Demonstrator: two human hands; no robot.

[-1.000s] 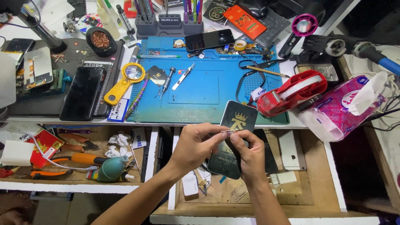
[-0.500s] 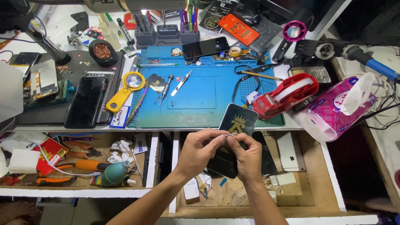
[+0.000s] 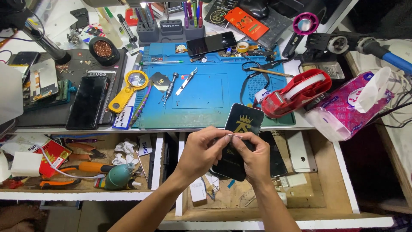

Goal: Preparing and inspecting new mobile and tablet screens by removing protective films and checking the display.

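Two hands: my left hand point(image 3: 205, 151) and right hand point(image 3: 253, 158) met over the open drawer point(image 3: 330, 180).
Phone: black phone point(image 3: 241, 129) lay under both, long axis pointing away toward the blue mat point(image 3: 206, 99).
Fingers: both pinched a thin metal sliver point(image 3: 234, 135) above the phone.
Nearer hand: right, directly over it.

Blue work mat point(image 3: 214, 101), red tape dispenser point(image 3: 296, 92) beside pink tissue pack point(image 3: 347, 109), yellow magnifier point(image 3: 128, 88), black phone point(image 3: 87, 102) left

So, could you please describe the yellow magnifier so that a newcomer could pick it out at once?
Start at the blue mat in the middle of the bench and go to its left edge. The magnifier lies there at a slant, between the mat and a black phone. It is the only bright yellow thing there, with a round lens and flat handle.
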